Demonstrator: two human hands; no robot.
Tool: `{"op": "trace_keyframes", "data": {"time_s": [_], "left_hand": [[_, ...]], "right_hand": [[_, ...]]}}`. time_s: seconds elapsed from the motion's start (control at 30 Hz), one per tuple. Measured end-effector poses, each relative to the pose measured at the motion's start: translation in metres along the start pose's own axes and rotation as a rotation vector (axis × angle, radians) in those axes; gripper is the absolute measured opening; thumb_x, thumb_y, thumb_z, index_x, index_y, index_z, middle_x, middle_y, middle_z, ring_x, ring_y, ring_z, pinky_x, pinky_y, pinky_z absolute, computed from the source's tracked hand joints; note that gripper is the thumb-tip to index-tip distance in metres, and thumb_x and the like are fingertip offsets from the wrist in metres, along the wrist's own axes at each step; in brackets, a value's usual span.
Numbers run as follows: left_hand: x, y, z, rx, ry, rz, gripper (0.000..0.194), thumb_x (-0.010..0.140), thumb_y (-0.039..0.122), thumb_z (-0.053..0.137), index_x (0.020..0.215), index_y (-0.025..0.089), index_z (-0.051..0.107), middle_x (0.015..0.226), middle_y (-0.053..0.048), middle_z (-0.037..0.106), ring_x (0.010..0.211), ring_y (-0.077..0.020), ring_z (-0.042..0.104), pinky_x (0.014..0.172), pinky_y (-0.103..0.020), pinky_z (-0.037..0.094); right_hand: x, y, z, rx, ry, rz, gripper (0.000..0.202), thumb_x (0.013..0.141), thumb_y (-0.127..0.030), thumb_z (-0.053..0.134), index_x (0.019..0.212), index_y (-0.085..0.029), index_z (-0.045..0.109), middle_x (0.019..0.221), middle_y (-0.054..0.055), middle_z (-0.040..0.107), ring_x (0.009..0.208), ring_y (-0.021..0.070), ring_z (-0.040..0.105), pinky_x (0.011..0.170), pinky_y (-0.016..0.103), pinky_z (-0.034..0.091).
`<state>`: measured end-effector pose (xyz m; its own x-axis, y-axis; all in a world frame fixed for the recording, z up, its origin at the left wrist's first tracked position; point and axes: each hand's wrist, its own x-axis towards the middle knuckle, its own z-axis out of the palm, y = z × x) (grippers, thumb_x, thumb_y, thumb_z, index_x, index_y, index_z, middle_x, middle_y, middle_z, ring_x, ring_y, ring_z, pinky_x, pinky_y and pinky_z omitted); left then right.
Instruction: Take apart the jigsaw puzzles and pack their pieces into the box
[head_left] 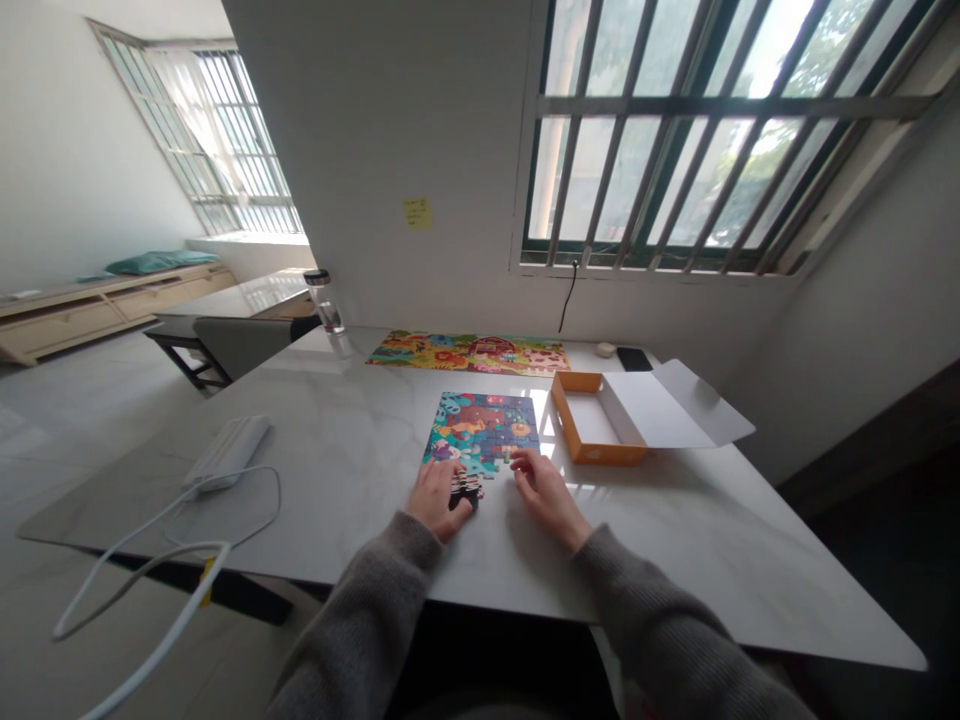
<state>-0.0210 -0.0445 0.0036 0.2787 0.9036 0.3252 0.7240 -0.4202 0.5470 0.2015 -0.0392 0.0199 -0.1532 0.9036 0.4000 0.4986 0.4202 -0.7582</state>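
A colourful jigsaw puzzle (484, 428) lies partly assembled on the white marble table (352, 470), right in front of me. My left hand (435, 497) rests at its near-left corner, fingers curled on a small stack of loose puzzle pieces (465, 487). My right hand (541, 487) is at the puzzle's near-right edge, its fingertips pinching a small piece (508, 457) against the puzzle border. Both arms wear grey sleeves.
An open orange box (596, 430) with a white lid flap sits right of the puzzle. A colourful picture sheet (469, 352) lies behind it. A water bottle (325, 301), a phone (634, 358), and a white device (227, 452) with cable are on the table too.
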Motion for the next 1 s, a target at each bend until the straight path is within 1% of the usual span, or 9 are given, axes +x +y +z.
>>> {"op": "trace_keyframes", "data": {"time_s": [0.1,0.2,0.33,0.47,0.53,0.63,0.77,0.87,1.0], "left_hand": [[0.001,-0.005,0.000,0.017,0.044,-0.050,0.042,0.071,0.025,0.056,0.112,0.017,0.052,0.115,-0.012,0.063,0.112,-0.0320,0.057,0.114,-0.056,0.027],[0.002,-0.004,-0.002,0.003,0.017,-0.042,0.042,0.072,0.025,0.057,0.113,0.016,0.053,0.113,-0.013,0.063,0.110,-0.0319,0.057,0.110,-0.054,0.034],[0.003,-0.001,-0.005,-0.010,-0.006,-0.035,0.043,0.072,0.023,0.057,0.115,0.015,0.052,0.111,-0.013,0.062,0.110,-0.0321,0.056,0.107,-0.053,0.038],[0.003,0.000,-0.005,-0.007,-0.006,-0.031,0.042,0.073,0.022,0.056,0.114,0.015,0.053,0.109,-0.012,0.061,0.109,-0.0313,0.056,0.106,-0.051,0.039],[0.003,-0.001,-0.005,-0.005,-0.009,-0.029,0.041,0.073,0.022,0.056,0.113,0.014,0.054,0.108,-0.013,0.061,0.107,-0.0311,0.056,0.105,-0.051,0.039],[0.004,-0.002,-0.005,-0.006,-0.015,-0.027,0.042,0.073,0.023,0.055,0.114,0.013,0.054,0.108,-0.013,0.062,0.107,-0.0312,0.056,0.105,-0.051,0.039],[0.004,-0.002,-0.005,-0.012,-0.034,-0.021,0.042,0.074,0.024,0.054,0.115,0.014,0.053,0.109,-0.013,0.062,0.108,-0.0307,0.056,0.106,-0.052,0.038],[0.004,-0.003,-0.004,-0.006,-0.040,-0.035,0.041,0.074,0.025,0.054,0.114,0.013,0.053,0.109,-0.013,0.062,0.108,-0.0309,0.056,0.107,-0.053,0.037],[0.003,-0.005,-0.001,0.001,-0.034,-0.029,0.043,0.075,0.025,0.054,0.116,0.013,0.052,0.112,-0.014,0.062,0.111,-0.0318,0.056,0.112,-0.058,0.030]], "right_hand": [[0.000,0.005,0.006,-0.142,-0.066,-0.048,0.038,0.082,-0.010,0.052,0.118,-0.020,0.058,0.103,0.010,0.068,0.102,0.0259,0.058,0.093,0.044,0.048],[-0.001,0.005,0.012,-0.175,-0.094,-0.079,0.044,0.081,-0.010,0.055,0.124,-0.021,0.056,0.111,0.010,0.068,0.109,0.0274,0.056,0.098,0.046,0.044],[0.003,0.003,0.012,-0.038,-0.147,-0.004,0.044,0.084,-0.016,0.057,0.127,-0.022,0.054,0.112,0.009,0.068,0.109,0.0255,0.059,0.100,0.046,0.044],[0.010,0.006,0.013,0.206,-0.188,0.018,0.041,0.087,-0.015,0.051,0.127,-0.022,0.053,0.119,0.009,0.062,0.106,0.0190,0.063,0.094,0.036,0.051],[0.014,0.009,0.017,0.214,-0.192,-0.036,0.039,0.088,-0.011,0.047,0.124,-0.021,0.055,0.120,0.010,0.058,0.099,0.0168,0.065,0.089,0.033,0.054],[0.020,0.011,0.025,0.038,-0.187,-0.219,0.037,0.086,-0.005,0.048,0.118,-0.020,0.062,0.123,0.011,0.054,0.106,0.0196,0.061,0.094,0.037,0.052],[0.031,0.011,0.027,-0.156,-0.242,-0.393,0.023,0.092,-0.012,0.052,0.106,-0.021,0.069,0.111,0.009,0.062,0.102,0.0215,0.060,0.093,0.038,0.051],[0.039,0.013,0.022,-0.115,-0.182,-0.381,0.020,0.097,-0.019,0.051,0.099,-0.021,0.071,0.097,0.007,0.065,0.091,0.0193,0.061,0.084,0.034,0.052],[0.038,0.012,0.013,0.014,0.073,-0.275,0.021,0.096,-0.019,0.052,0.099,-0.021,0.072,0.091,0.006,0.063,0.084,0.0184,0.061,0.077,0.032,0.053]]}}
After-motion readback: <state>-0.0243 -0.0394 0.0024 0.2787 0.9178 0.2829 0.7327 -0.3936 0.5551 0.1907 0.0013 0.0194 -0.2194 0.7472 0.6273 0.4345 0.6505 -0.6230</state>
